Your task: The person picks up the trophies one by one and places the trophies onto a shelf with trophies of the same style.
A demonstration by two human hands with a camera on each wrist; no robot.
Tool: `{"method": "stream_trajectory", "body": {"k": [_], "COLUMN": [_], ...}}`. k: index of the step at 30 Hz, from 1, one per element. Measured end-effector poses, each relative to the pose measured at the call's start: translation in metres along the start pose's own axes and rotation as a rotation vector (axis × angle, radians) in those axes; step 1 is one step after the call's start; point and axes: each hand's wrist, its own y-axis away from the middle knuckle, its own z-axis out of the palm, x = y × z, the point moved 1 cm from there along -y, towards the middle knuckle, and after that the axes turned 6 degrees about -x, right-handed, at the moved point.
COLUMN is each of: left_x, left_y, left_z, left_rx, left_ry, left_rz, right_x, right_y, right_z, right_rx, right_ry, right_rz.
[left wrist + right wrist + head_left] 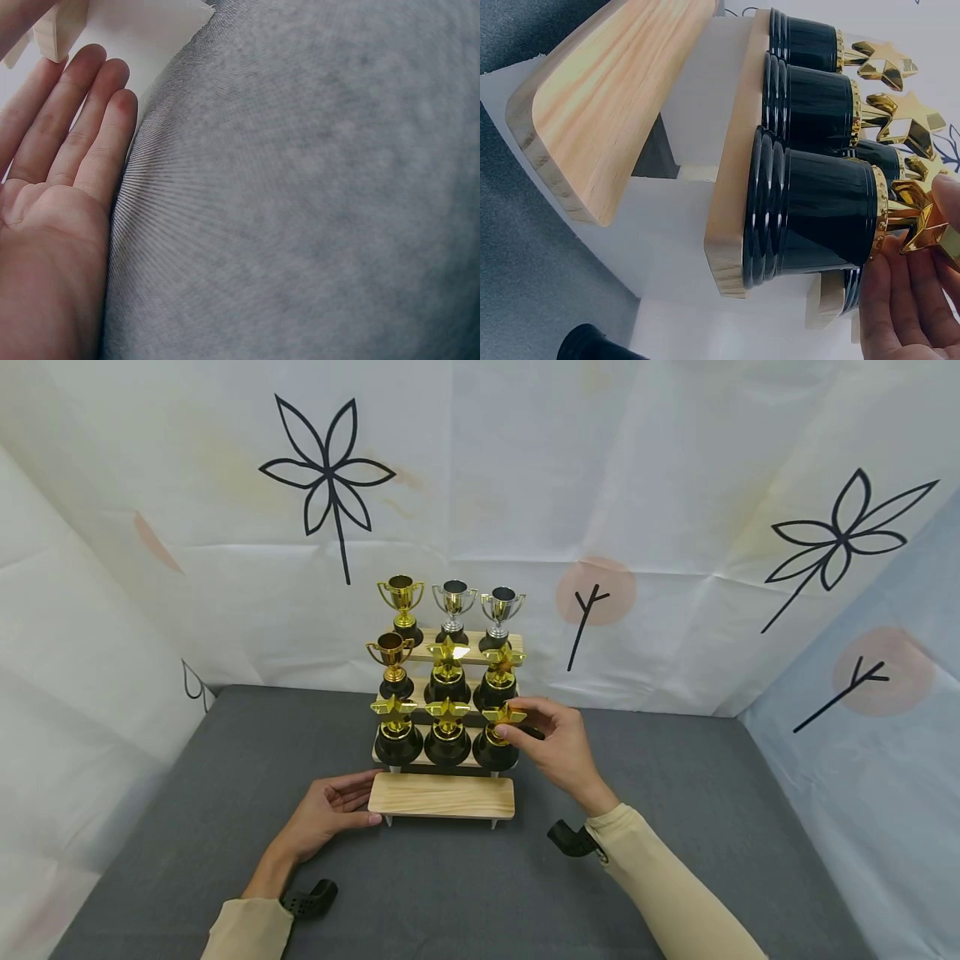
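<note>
My right hand (562,747) pinches the gold star of a star trophy (492,753) with a black base, between thumb and fingers. That trophy stands at the right end of the second-lowest step of a wooden tiered stand; in the right wrist view its base (821,214) sits on the step's edge. Two like star trophies (447,743) line up to its left. By the left end of the bare lowest step (441,795) is my left hand (326,814), its fingers extended and thumb tip at the front corner. The left wrist view shows the palm (56,225) and straight fingers beside the wood.
Higher steps hold more star trophies (447,681), a bronze-toned cup (392,652), a gold cup (401,597) and two silver cups (454,602). The stand is on a grey cloth-covered table (637,860). Pale printed fabric (510,485) hangs behind and at both sides.
</note>
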Motion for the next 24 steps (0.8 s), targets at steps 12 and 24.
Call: {"method": "stream_trajectory", "body": {"k": [12,24], "left_x": [0.000,0.000], "left_y": [0.000,0.000], "left_z": [0.000,0.000], "left_rx": [-0.002,-0.008], "left_ry": [0.002,0.005], "left_rz": [-0.002,0.012], "right_x": [-0.001,-0.003], "right_y": [0.000,0.009], "right_z": [-0.003,-0.018], "right_rx": [0.011,0.035], "right_ry": [0.008,0.057], "right_rz": [0.037,0.021]}}
